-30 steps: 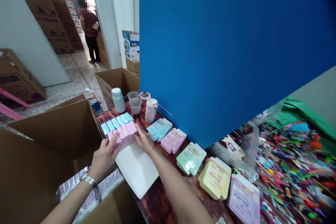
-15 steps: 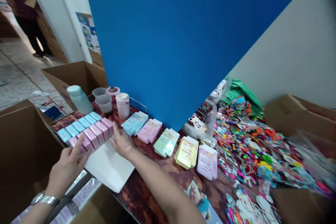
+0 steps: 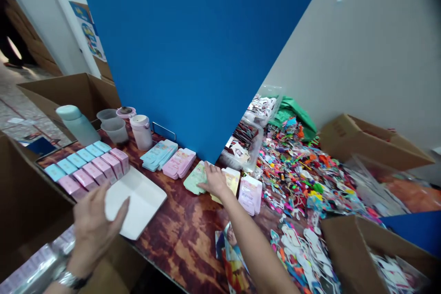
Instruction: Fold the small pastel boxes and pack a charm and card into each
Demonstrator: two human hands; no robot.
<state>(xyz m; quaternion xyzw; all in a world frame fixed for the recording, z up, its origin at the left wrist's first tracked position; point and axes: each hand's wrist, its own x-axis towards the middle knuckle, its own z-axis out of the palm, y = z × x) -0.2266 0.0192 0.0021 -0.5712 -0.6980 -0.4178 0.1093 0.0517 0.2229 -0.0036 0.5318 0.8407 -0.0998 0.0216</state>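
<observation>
My right hand (image 3: 216,181) rests at the right side of a stack of flat green cartons (image 3: 195,179), thumb and fingers apart and touching it. It partly covers the flat yellow cartons (image 3: 232,180) behind it. My left hand (image 3: 94,227), with a metal watch at the wrist, hovers with spread fingers over the left edge of a white tray-like sheet (image 3: 138,200); nothing is in it. Just beyond stand a row of small pink boxes (image 3: 99,170) and a row of small blue boxes (image 3: 77,159). Flat blue (image 3: 159,154), pink (image 3: 179,163) and lilac cartons (image 3: 250,194) lie along the table.
A green flask (image 3: 77,124), plastic cups (image 3: 115,129) and a white lidded cup (image 3: 141,132) stand at the back left. A blue panel (image 3: 193,55) rises behind the cartons. Colourful small trinkets (image 3: 292,170) are heaped at the right. Cardboard boxes (image 3: 365,142) stand around the table.
Both hands have let go of the pink boxes, which now stand beside the blue ones. My right hand has moved right to the green cartons; my left hand has drawn back. The view has shifted right.
</observation>
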